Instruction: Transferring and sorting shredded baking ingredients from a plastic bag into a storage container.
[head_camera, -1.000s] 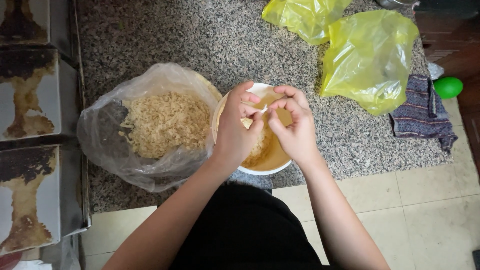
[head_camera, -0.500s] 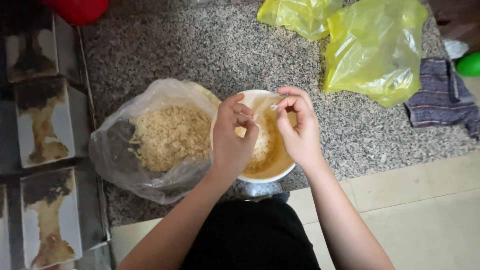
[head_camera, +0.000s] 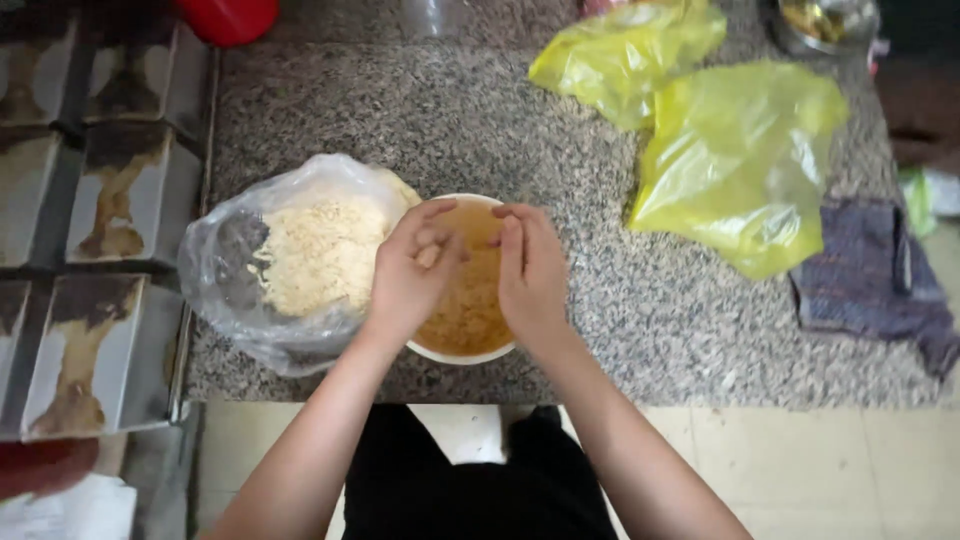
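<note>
hands parted since earlier: left hand (head_camera: 410, 275) pinches a pale kernel, right hand (head_camera: 530, 270) open-fingered over round white bowl (head_camera: 480, 352) (clear plastic bag (head_camera: 290, 260) of peeled pieces left-centre, well filled; bowl still holds plenty).

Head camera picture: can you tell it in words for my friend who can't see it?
Two bare hands, the left hand and right hand, work over a white bowl of tan crumbs on a speckled stone counter. A clear bag of pale crumbs lies left of the bowl; two yellow bags and a dark cloth lie to the right.
</note>
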